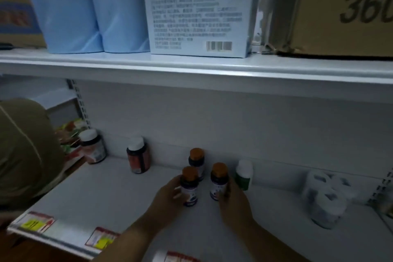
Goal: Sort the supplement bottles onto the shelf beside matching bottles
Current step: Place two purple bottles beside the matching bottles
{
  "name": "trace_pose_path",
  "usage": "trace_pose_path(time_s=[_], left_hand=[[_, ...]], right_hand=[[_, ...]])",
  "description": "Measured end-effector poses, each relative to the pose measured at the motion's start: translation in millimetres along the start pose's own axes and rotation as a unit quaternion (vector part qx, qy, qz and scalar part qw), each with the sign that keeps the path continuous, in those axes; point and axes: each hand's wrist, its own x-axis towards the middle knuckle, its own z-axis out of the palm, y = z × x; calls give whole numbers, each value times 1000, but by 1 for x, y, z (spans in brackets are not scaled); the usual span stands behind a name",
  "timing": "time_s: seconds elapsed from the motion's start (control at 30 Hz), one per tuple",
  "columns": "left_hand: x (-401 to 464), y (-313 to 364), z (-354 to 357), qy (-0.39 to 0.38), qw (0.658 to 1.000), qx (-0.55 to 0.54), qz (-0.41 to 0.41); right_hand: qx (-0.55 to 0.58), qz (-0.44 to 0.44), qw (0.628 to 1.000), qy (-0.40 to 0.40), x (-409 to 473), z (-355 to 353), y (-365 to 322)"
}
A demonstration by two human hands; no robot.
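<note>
Three small dark bottles with orange caps stand on the white lower shelf (110, 195). My left hand (168, 195) grips the front left one (190, 187). My right hand (232, 200) grips the front right one (218, 179). The third orange-capped bottle (197, 160) stands just behind them near the back wall, untouched. A green bottle with a white cap (244, 174) stands right beside my right hand.
Two red-labelled bottles with white caps (138, 155) (93, 147) stand farther left. Several white bottles (325, 198) cluster at the right. Another person's shoulder in an olive top (23, 151) is at the left. Blue packs and boxes (197, 8) fill the upper shelf.
</note>
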Motion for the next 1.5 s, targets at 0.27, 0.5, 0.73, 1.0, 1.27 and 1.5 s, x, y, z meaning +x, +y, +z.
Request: trace_pose_path(time_s=[0.27,0.5,0.73,1.0,1.27,1.5], left_hand=[[38,-12,-7,-41,989,140,32],[43,-3,-18,-90,985,146,32],[30,75,-45,-34,918,355,172],[1,174,97,-152,827,491,230],[-70,274,288,-214,787,454,359],[-111,325,450,-296,750,433,402]], right_hand=[[-66,32,997,38,44,27,-15],[-122,57,990,33,44,27,-20],[-316,-178,932,-23,-29,-40,-33],[-380,-141,908,-106,-121,-171,13],[-385,20,923,0,-248,-339,128],[-349,151,924,47,-315,-433,213]])
